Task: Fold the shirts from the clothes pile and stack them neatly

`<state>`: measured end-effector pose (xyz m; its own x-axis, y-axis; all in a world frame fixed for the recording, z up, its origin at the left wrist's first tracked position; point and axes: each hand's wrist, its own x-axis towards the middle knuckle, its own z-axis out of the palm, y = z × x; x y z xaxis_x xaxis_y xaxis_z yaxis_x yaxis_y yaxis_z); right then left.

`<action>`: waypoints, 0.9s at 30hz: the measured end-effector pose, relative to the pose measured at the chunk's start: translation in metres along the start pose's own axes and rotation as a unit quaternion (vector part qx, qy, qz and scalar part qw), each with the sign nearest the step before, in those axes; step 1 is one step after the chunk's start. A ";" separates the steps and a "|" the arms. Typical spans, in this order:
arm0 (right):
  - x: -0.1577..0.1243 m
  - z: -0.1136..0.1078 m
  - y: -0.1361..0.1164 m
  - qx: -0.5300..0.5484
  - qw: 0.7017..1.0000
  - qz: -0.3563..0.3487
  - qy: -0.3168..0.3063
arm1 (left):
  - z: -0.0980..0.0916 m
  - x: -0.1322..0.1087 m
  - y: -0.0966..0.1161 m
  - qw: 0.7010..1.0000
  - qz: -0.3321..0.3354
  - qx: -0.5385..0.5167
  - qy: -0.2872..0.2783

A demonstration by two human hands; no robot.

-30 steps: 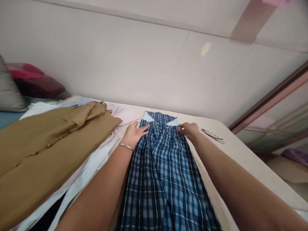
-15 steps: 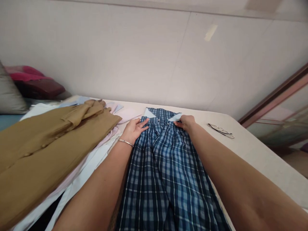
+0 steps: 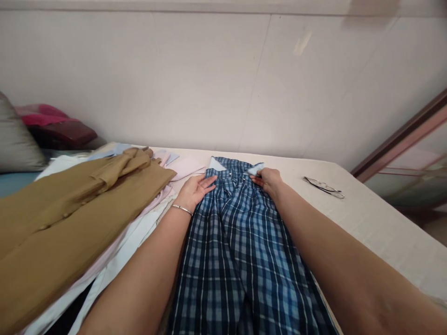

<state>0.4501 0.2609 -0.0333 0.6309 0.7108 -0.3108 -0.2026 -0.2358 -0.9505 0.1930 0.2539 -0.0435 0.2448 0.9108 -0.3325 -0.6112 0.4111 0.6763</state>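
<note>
A blue plaid garment lies lengthwise in front of me, gathered below a band at its far end. Pale light-blue lining shows at both corners of that band. My left hand rests at the band's left side, fingers stretched out and apart over the cloth, a thin bangle on the wrist. At the right corner, my right hand pinches the edge of the band between thumb and fingers. The garment's near end runs out of view at the bottom.
A brown buttoned garment lies on a pile of white and pink clothes at left. Eyeglasses rest on the cream-covered surface at right. A wall stands behind; a grey pillow is far left.
The camera view has shifted slightly. My right hand has moved a little to the left with the pinched corner of the band. My left hand is almost unmoved.
</note>
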 end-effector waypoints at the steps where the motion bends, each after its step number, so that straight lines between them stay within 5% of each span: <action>1: -0.004 -0.001 -0.001 0.005 1.000 -0.008 -0.010 | 0.000 0.000 0.001 1.000 -0.004 0.000 0.004; 4: -0.030 -0.019 -0.008 0.025 0.996 -0.046 -0.065 | -0.001 -0.001 0.005 1.000 -0.018 0.007 0.014; 6: -0.056 -0.045 -0.011 0.015 0.982 -0.104 -0.159 | -0.003 -0.003 0.010 0.999 -0.034 0.022 0.013; 9: -0.092 -0.092 -0.009 -0.128 0.907 -0.200 -0.347 | -0.008 -0.007 0.017 0.993 -0.070 0.089 0.008; 12: -0.111 -0.127 0.000 -0.260 0.853 -0.185 -0.413 | -0.011 -0.009 0.019 0.975 -0.078 0.205 0.020; 22: -0.097 -0.129 0.016 -0.373 0.845 -0.194 -0.329 | -0.013 -0.005 0.010 0.944 -0.017 0.329 -0.013; 27: -0.132 -0.110 -0.007 -0.665 0.693 -0.256 -0.112 | -0.018 -0.016 0.020 0.928 -0.026 0.348 -0.134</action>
<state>0.4511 0.0959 0.0150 0.2022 0.9769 -0.0693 0.9678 -0.2102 -0.1388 0.1630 0.2465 -0.0364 0.4952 0.8277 -0.2638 0.0174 0.2941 0.9556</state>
